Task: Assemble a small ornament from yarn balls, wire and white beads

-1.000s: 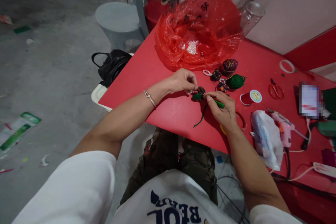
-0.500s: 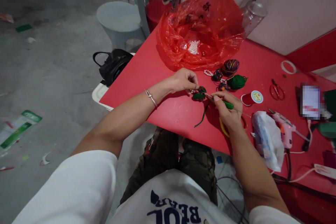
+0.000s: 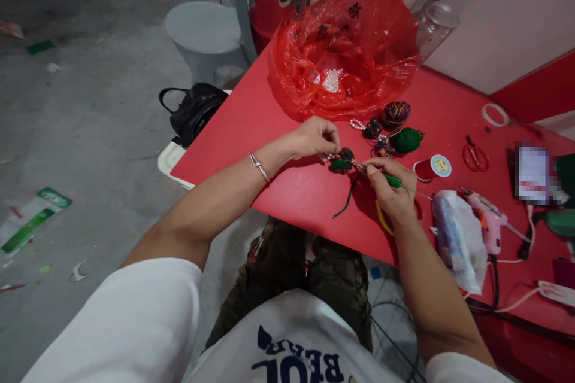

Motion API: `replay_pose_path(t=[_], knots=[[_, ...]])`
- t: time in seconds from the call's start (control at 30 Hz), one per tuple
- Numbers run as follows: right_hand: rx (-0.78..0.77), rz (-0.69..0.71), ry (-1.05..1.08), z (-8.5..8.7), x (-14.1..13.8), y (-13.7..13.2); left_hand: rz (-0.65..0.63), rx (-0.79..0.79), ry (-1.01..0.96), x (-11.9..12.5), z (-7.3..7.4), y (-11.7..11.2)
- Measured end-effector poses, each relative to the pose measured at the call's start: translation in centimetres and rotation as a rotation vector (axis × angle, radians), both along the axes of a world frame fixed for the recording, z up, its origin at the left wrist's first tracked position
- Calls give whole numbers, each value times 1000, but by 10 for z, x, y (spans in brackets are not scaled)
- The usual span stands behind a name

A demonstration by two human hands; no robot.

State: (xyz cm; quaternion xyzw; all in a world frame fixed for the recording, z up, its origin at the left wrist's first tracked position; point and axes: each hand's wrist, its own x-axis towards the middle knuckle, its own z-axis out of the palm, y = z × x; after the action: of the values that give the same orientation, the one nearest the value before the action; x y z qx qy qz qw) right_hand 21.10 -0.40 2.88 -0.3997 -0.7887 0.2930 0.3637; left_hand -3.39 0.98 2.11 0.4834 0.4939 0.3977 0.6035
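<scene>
My left hand (image 3: 318, 137) pinches the edge of a small green and multicoloured crochet piece (image 3: 340, 163), with a few beads showing by the fingertips. In my right hand (image 3: 392, 185) is a crochet hook with a green handle (image 3: 393, 181); its metal tip reaches into the crochet piece. A loose green yarn tail (image 3: 345, 203) hangs from the piece onto the red table (image 3: 233, 137). Just beyond the hands lie a green yarn ball (image 3: 406, 140), a multicoloured yarn ball (image 3: 396, 114) and small beaded yarn pieces (image 3: 372, 128).
A red plastic bag (image 3: 305, 81) holding white beads stands at the back. To the right are a thread spool (image 3: 432, 167), red scissors (image 3: 475, 154), a tape roll (image 3: 495, 114), a white plastic bag (image 3: 460, 245) and a pink glue gun (image 3: 492, 224) with cables. Yellow-handled scissors (image 3: 383, 218) lie under my right wrist.
Little differs. The hook in my right hand has shifted very slightly at the crochet piece, while my left hand keeps its hold in the same place.
</scene>
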Motion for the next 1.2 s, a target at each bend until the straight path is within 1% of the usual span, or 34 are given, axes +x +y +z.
replay_pose_path(t=[0.33,0.5,0.63,0.8,0.9,1.0,1.13,1.2], knots=[[-81,-6,99,-10,-2,4,9,-8,28,1,2,0],[-122,-12,99,-15,-1,6,6,-17,27,0,2,0],[-202,10,106,-16,0,8,18,-22,23,1,0,0],[-298,-24,203,-14,-5,7,38,-20,5,0,0,1],[-302,-27,240,-13,-7,5,53,-33,-46,-2,1,0],[-289,-24,274,-14,-6,3,76,-75,-140,-2,4,-2],[-338,-22,325,-10,-5,1,97,-151,-261,-1,8,-4],[-336,-31,343,-8,-5,-1,107,-160,-298,-1,8,-4]])
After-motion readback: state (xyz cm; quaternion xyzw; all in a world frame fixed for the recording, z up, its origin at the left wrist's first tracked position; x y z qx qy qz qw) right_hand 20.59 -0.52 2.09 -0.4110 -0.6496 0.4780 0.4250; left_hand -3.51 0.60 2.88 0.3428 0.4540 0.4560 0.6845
